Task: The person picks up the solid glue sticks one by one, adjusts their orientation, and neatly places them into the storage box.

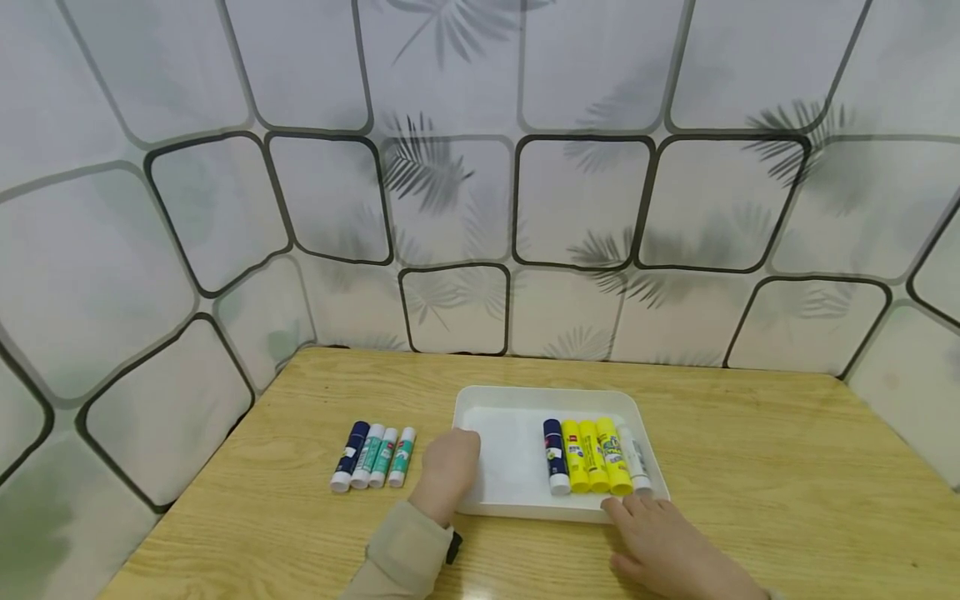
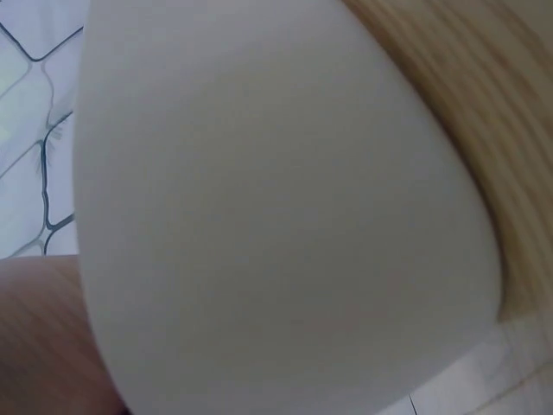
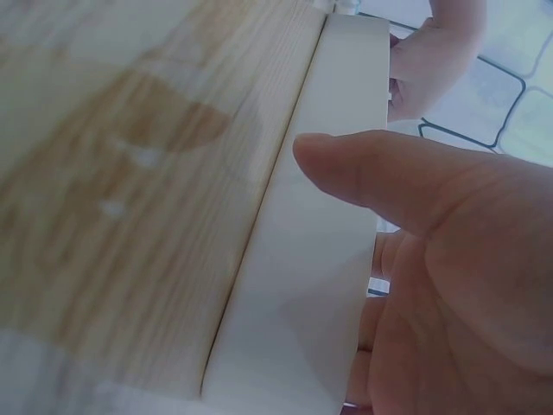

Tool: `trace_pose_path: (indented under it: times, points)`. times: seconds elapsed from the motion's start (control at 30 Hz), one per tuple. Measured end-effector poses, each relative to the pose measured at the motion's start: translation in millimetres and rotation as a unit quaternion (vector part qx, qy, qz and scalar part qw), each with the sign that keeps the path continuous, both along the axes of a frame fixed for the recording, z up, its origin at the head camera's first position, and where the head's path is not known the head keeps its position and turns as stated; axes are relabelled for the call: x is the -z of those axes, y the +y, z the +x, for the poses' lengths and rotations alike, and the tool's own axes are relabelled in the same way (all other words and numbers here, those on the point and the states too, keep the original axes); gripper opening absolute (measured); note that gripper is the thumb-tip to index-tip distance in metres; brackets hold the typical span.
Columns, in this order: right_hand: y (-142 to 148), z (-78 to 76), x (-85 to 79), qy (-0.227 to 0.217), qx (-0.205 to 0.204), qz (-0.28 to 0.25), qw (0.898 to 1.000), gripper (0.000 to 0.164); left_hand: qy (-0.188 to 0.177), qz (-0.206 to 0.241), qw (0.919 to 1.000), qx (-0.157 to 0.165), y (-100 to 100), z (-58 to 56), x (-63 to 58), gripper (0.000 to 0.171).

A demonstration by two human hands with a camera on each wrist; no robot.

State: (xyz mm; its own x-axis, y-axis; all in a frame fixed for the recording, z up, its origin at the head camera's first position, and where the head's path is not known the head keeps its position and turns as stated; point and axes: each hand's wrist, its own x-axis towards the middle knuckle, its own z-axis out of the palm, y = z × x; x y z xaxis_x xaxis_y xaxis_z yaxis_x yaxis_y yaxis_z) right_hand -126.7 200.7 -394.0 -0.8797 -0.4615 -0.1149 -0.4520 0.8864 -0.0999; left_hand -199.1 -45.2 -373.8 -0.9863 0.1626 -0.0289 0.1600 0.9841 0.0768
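Inside one tray point(image 1: 498, 454) lie five glue sticks point(image 1: 592, 456), outside it four.

The left hand point(image 1: 452, 467) and right hand point(image 1: 660, 542) are bare. At the bottom middle of the head view is a light tan sleeve point(image 1: 386, 583) with a wide cuff point(image 1: 411, 540). A small black thing point(image 1: 453, 547) pokes out beside it, mostly hidden.

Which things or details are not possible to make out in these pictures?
- Fingertips of the left hand: head view, hidden by the hand itself.
- Small print on the yellow tubes: head view, too small.
- Table beneath the white tray: head view, covered by it.
- Arm beyond the right hand: head view, cut off by the bottom edge.
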Motion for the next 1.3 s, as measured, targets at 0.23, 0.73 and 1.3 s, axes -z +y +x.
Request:
trace_pose_path:
  times: [0.23,0.73,1.3]
  points:
    - [-1,0.8,-0.9,0.001,-0.002,0.001,1.0,0.044,-0.002,0.015,0.9998,0.015,-3,-1.7,-0.9,0.008]
    - [-1,-1.2,-1.4,-0.004,0.007,0.005,1.0,0.047,0.038,0.109,0.9933,-0.01,-49,-0.9,-44.9,0.025]
    - [0,0.3,1.2,0.006,-0.007,-0.008,1.0,0.044,-0.014,0.09,0.9922,-0.085,-80,-20.2,-26.2,0.005]
